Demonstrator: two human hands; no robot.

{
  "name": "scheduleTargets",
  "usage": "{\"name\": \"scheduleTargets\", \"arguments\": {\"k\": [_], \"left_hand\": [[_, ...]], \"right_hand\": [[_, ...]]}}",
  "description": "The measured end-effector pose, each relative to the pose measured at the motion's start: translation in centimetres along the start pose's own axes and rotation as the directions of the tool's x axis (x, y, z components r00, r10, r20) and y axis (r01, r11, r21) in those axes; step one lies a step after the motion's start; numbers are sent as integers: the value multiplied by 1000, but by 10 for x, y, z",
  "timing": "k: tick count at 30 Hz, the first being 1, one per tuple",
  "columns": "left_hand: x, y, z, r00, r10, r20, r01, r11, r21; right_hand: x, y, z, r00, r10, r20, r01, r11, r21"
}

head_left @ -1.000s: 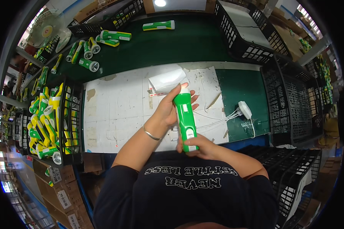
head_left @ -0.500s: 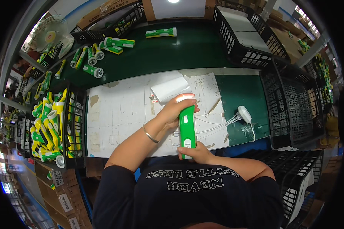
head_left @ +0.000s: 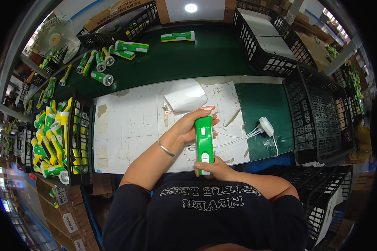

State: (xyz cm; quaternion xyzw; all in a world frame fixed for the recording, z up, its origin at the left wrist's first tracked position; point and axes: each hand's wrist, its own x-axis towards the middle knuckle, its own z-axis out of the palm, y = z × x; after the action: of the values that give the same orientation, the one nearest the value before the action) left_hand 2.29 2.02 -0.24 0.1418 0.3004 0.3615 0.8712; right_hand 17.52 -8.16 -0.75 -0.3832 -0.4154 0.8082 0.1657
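Note:
A green flashlight (head_left: 204,138) stands lengthwise in front of my chest, its wide head pointing away from me. Around that head curls my left hand (head_left: 191,125), a bangle on its wrist; some of its fingers are hidden behind the flashlight. My right hand (head_left: 217,168) grips the near end, thumb on top by the pale oval panel. On the upright white panel (head_left: 207,13) beyond the bench shines a round spot of light (head_left: 191,8). White charging cables (head_left: 234,141) lie just right of the flashlight, running to a white plug adapter (head_left: 266,126).
A crumpled white sheet (head_left: 186,98) lies on the worn white bench covering (head_left: 125,138). At left, a black crate (head_left: 81,142) is heaped with green and yellow flashlights (head_left: 50,138); several more (head_left: 100,62) lie on the green bench. Black crates (head_left: 322,117) stand at right.
The light spot on the far panel has come lower into view, and the glow on my left fingers is gone. My left hand sits slightly lower around the flashlight's head.

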Motion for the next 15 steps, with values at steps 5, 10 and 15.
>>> {"name": "scheduleTargets", "arguments": {"k": [5, 10, 15], "left_hand": [[-3, -3, 2, 1000, 5, -1, -5, 999, -37], [-19, -29, 8, 993, 100, 58, -104, 991, 85], [-31, -47, 13, 972, 215, -95, -193, 960, 203]], "right_hand": [[-3, -2, 1, 999, 38, -10, -37, 999, 16], [-6, -3, 3, 997, 44, -66, -37, 994, 103], [-2, -9, -3, 992, 97, -74, -80, 974, 211]]}}
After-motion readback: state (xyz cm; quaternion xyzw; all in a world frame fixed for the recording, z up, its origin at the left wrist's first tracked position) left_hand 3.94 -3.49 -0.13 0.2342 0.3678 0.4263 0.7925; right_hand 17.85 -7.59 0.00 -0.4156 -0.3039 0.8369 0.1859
